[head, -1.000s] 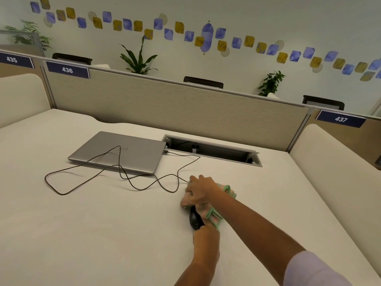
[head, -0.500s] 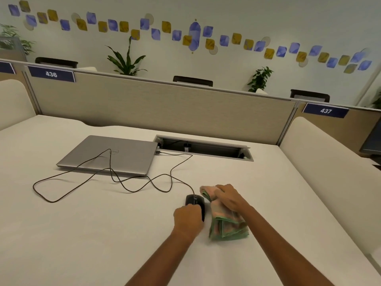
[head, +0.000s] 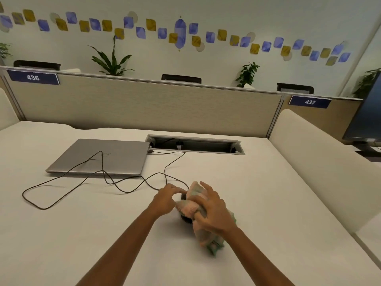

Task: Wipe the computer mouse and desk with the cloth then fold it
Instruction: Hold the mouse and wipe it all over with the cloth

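Wiping is under way, we judge: our right hand (head: 210, 211) presses the bunched cloth (head: 198, 203) onto the computer mouse (head: 184, 218), fingers spread and curled around the fabric. The mouse lies near the laptop (head: 99, 156), toward us and to its right, mostly hidden, its long axis pointing away from us. Our left hand (head: 165, 200), just left of the mouse, touches its front with loosely bent fingers, steadying it on the desk (head: 61, 234).
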A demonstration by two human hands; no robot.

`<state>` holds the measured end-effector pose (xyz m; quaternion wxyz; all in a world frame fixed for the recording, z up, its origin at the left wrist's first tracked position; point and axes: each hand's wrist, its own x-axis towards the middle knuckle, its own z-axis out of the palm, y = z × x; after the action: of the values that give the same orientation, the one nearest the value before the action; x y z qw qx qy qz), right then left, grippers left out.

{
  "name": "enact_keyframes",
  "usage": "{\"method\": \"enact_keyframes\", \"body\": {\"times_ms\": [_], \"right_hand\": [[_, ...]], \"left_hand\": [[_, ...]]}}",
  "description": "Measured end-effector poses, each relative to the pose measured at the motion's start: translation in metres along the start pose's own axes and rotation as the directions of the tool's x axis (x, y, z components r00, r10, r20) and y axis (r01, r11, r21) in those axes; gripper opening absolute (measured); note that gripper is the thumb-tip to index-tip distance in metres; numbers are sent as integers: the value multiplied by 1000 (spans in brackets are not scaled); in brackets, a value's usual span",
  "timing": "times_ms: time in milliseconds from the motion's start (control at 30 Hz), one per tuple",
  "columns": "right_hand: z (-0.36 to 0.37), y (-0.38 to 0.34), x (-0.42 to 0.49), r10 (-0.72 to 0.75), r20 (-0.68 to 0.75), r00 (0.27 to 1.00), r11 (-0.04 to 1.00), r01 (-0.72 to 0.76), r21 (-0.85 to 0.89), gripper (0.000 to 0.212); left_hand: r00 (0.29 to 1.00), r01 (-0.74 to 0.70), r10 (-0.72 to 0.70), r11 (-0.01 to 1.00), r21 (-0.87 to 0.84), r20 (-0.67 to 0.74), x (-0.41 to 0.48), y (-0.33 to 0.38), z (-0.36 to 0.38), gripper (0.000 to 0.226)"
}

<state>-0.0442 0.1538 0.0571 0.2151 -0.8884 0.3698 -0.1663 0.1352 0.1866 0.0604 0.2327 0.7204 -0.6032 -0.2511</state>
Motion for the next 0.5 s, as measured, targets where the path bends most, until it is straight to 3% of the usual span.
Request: {"method": "enact_keyframes", "body": {"times_ms": [100,200,333,500], "right_hand": [[10,0,-4,-7,55,998,997,11,-74,59],[15,-4,-1,154,1,988,988,-154,-23,53],[21,-13,5,384,10,923,923,-384,29,82],[28,-17,9,443,51,895,895,-445,32,101]], "left_hand": [[999,22,-23,999,23,36,3,-1,2,66],[998,21,-22,1000,16,60,6,-6,3,65],[997,6,-9,1000,30,76,10,-11,2,64],[997,-43,37,996,81,72,13,-11,0,65]]}}
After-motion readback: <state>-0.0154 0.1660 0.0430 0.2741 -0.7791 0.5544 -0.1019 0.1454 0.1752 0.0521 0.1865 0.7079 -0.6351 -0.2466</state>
